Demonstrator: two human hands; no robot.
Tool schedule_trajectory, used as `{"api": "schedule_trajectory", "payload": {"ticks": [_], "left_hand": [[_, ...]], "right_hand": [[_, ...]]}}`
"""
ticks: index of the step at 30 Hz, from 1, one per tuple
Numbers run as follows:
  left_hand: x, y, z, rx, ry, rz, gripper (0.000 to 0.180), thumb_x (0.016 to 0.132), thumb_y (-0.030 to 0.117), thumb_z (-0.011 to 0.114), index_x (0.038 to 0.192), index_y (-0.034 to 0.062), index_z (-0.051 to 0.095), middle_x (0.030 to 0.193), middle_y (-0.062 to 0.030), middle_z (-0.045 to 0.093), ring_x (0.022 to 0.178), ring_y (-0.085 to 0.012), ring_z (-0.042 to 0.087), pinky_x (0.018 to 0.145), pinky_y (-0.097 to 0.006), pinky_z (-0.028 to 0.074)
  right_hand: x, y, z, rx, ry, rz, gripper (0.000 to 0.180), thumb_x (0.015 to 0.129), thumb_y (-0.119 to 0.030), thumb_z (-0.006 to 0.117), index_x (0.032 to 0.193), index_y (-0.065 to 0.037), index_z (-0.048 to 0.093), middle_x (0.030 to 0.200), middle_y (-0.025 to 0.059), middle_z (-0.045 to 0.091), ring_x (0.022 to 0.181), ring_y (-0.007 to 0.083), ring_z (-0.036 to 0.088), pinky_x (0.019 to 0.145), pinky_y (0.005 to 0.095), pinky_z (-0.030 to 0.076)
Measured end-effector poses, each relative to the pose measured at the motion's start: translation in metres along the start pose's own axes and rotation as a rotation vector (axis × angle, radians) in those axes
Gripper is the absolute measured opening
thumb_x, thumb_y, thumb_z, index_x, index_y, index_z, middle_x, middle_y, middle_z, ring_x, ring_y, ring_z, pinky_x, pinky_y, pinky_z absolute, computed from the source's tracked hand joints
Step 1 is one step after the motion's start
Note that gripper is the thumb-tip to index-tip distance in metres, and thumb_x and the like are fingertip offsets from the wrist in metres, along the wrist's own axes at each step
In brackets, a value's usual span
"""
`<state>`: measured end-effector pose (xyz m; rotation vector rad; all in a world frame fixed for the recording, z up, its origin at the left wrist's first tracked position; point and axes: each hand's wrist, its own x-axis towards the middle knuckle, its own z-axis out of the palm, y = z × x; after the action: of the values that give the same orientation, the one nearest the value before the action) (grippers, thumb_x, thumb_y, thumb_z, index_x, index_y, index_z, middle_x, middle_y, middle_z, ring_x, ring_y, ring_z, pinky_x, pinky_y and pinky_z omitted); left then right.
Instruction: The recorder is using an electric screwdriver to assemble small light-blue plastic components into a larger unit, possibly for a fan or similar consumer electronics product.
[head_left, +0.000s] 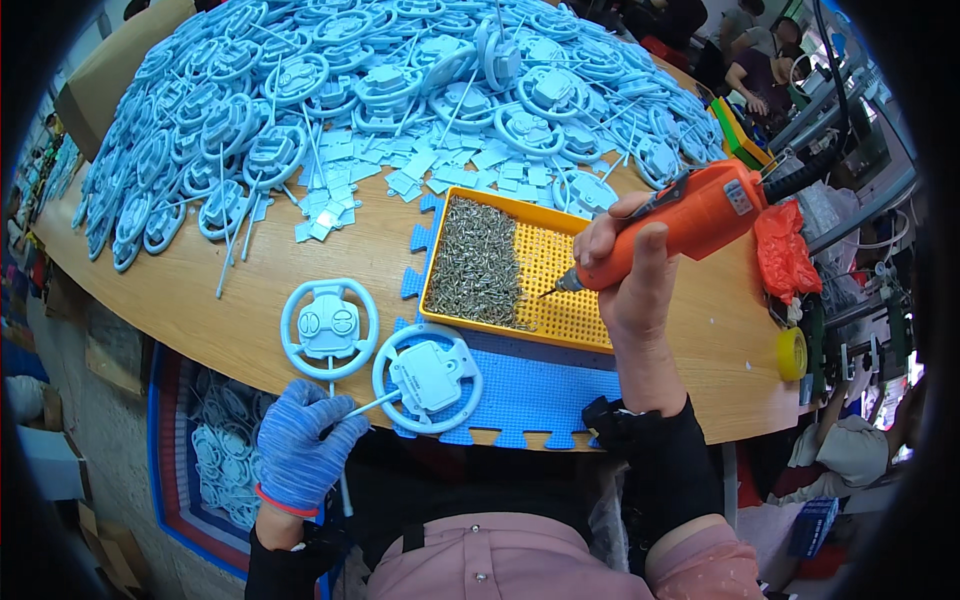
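My left hand point(308, 440), in a blue knitted glove, is closed around the thin stems of two light-blue toy steering wheels at the front edge of the table. One wheel point(328, 350) shows two round details on its hub. The other wheel point(425, 372) shows a flat hub cover and lies partly over a blue foam mat. Bare and raised over a yellow tray point(440, 305), my right hand point(640, 275) grips an orange electric screwdriver point(690, 222). Its bit points left and down above the tray, which holds many small metal screws point(475, 262) in its left part.
A large heap of light-blue toy steering wheels point(390, 85) covers the back of the table, with flat square pieces point(440, 165) before it. Below left stands a bin point(215, 450) of similar parts. Yellow tape point(791, 354) and a red bag point(787, 250) are at right. Other people sit beyond.
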<state>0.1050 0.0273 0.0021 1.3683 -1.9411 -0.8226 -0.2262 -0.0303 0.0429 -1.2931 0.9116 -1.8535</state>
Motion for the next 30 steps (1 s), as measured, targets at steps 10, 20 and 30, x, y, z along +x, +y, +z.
{"api": "schedule_trajectory", "payload": {"ticks": [10, 20, 30], "left_hand": [[0.023, 0.055, 0.028, 0.392, -0.04, 0.321, 0.077, 0.063, 0.035, 0.082, 0.127, 0.0053, 0.051, 0.114, -0.0168, 0.055, 0.106, -0.0357, 0.052, 0.094, -0.049, 0.036], [0.033, 0.077, 0.075, 0.371, -0.044, 0.283, 0.08, 0.063, 0.041, 0.079, 0.129, 0.0051, 0.051, 0.109, -0.0106, 0.062, 0.107, -0.0336, 0.055, 0.104, -0.054, 0.025], [0.034, 0.073, 0.081, 0.298, -0.006, 0.242, 0.078, 0.065, 0.043, 0.079, 0.128, 0.006, 0.052, 0.116, -0.0134, 0.061, 0.119, -0.0335, 0.05, 0.102, -0.056, 0.025]], "right_hand": [[0.004, 0.006, -0.004, 0.113, -0.04, -0.002, 0.046, 0.083, -0.047, 0.069, 0.093, -0.006, 0.051, 0.066, 0.0052, 0.056, 0.059, 0.0154, 0.055, 0.054, 0.0278, 0.046], [-0.002, -0.037, 0.014, 0.129, -0.092, -0.052, 0.065, 0.078, -0.063, 0.064, 0.101, -0.004, 0.051, 0.069, 0.0051, 0.054, 0.06, 0.0166, 0.054, 0.055, 0.0288, 0.045], [-0.047, -0.043, 0.063, 0.017, -0.179, 0.114, 0.071, 0.071, -0.074, 0.056, 0.093, -0.007, 0.047, 0.057, -0.0006, 0.047, 0.047, 0.0117, 0.048, 0.045, 0.0252, 0.043]]}}
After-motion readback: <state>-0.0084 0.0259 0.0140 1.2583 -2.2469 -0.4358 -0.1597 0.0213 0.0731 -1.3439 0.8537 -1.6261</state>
